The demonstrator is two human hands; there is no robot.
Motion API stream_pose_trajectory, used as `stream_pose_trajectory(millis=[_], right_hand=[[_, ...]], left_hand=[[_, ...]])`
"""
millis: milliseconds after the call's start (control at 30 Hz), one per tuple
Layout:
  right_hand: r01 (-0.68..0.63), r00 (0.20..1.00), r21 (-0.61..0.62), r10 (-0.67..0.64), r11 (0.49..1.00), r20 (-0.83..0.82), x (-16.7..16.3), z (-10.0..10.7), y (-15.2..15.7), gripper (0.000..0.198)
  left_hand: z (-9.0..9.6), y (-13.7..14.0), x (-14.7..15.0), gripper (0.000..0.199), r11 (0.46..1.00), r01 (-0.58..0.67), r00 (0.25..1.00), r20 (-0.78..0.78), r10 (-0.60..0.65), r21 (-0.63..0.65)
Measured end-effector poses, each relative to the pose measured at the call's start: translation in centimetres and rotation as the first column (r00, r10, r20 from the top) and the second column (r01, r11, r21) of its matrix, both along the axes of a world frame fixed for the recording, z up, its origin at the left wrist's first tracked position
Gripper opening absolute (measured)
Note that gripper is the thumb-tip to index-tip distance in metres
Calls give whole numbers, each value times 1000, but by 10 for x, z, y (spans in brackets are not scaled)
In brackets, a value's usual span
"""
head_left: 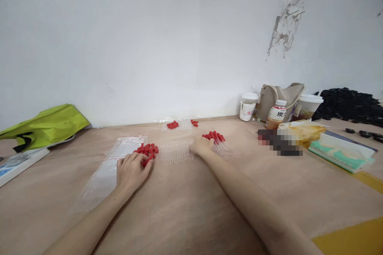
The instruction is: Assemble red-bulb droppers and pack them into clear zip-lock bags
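Apparently picking: left hand (131,168) curls over red dropper bulbs (150,148), nine o'clock of clear tubes (175,154); right hand (202,146) at three; both grips unclear; lifting needs light pinching.

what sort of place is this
Probably a small workshop or makeshift hand-work space, though I can't be sure: loose red pieces lie near a row of slim clear tubes on a brown work surface, and the wall has a damaged patch.
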State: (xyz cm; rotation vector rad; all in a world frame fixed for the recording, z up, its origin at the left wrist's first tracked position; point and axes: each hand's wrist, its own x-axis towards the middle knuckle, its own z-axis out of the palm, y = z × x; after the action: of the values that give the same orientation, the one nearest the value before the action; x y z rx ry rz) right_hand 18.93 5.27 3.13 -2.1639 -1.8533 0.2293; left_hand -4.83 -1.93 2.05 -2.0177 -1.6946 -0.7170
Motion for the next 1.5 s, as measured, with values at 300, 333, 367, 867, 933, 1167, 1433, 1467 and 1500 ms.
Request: stream_pose_trajectory(millis=[300, 333, 367, 867, 933, 1167, 1433, 1467, 1500], right_hand=[[-81, 993, 73, 87, 994, -84, 15, 9, -18, 24], [-105, 989, 100, 114, 990, -91, 22, 9, -24, 25], [-134, 984, 134, 148, 982, -102, 28, 7, -31, 26], [-559, 727, 604, 686, 568, 28, 52, -31, -121, 18], [-619, 689, 579, 720, 531, 77, 47, -29, -126, 18], [-662, 657, 561, 745, 497, 115, 42, -27, -132, 20], [-721, 628, 486, 762, 494, 156, 44, -27, -125, 20], [-731, 621, 475, 766, 490, 166, 45, -27, -124, 21], [-741, 614, 466, 769, 484, 177, 46, -26, -123, 21]], left_hand=[[1, -40, 45, 8, 823, 551, 822, 260, -506, -138], [0, -44, 49, 8, 796, 577, 807, 282, -520, -182], [-1, -48, 52, 8, 778, 591, 797, 298, -525, -213], [-12, -53, 59, 15, 739, 632, 736, 479, -479, -232], [-11, -57, 61, 14, 729, 634, 729, 511, -454, -256], [-9, -59, 64, 17, 680, 675, 705, 524, -478, -288], [-11, -60, 65, 21, 672, 695, 681, 534, -502, -255], [-11, -61, 65, 21, 664, 702, 679, 525, -513, -258], [-10, -61, 66, 22, 654, 709, 677, 515, -526, -264]])
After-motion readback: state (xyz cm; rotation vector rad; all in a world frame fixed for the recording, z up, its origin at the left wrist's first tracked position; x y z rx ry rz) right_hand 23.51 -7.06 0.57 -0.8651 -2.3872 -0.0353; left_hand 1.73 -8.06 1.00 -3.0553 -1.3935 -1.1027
